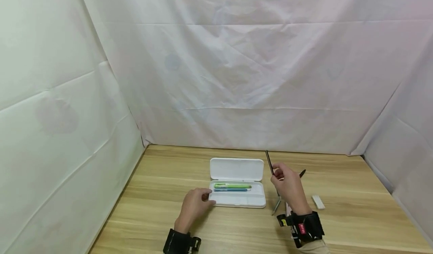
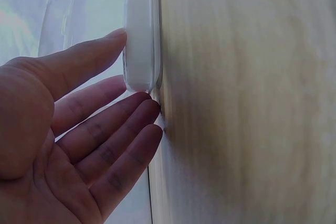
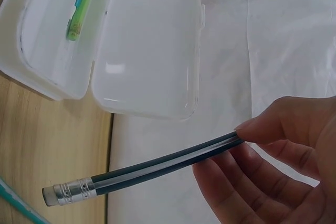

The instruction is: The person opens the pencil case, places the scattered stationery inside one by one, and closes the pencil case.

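Observation:
A white pencil case lies with its lid folded back. In its rear compartment are a green pen and a blue pen or pencil. At the case's left end rests my left hand, its thumb and fairly straight fingers touching the rim and end wall in the left wrist view. To the right of the case, my right hand pinches a dark striped pencil between thumb and fingers. The pencil's silver ferrule and pale eraser end stick out, tilted, in the right wrist view.
A white eraser lies on the wooden table at the right. A black-tipped item shows behind my right hand. A thin greyish-teal object lies by that wrist, partly hidden. White cloth walls enclose the table.

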Demonstrator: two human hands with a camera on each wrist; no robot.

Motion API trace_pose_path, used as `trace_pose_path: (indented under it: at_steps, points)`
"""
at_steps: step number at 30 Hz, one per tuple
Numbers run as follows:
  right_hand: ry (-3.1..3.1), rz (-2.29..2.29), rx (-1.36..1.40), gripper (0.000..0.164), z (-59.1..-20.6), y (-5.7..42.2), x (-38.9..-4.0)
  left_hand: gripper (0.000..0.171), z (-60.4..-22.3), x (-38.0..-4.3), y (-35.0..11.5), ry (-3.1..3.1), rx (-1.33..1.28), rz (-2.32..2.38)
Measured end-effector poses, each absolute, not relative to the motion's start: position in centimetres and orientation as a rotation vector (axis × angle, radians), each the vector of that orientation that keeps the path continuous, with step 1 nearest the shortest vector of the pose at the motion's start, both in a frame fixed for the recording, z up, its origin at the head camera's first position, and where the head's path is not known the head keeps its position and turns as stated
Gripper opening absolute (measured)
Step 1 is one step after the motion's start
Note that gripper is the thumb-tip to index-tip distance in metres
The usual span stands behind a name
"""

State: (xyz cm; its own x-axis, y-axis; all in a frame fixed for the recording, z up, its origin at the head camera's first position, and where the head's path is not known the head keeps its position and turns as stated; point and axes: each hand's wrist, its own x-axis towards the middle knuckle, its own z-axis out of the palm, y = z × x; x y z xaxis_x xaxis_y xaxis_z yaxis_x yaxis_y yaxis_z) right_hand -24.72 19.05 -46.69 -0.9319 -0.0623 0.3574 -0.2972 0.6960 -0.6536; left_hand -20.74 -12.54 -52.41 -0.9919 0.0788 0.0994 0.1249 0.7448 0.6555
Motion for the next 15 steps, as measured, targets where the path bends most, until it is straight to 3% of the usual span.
trace_pose_path:
  at_steps: [15]
  points:
    - [-2.644,1.046,0.359,0.027,-46.5,17.1,-25.3,0.037,-52.5,-20.6,-12.2,-2.876,-0.152,-1.101]
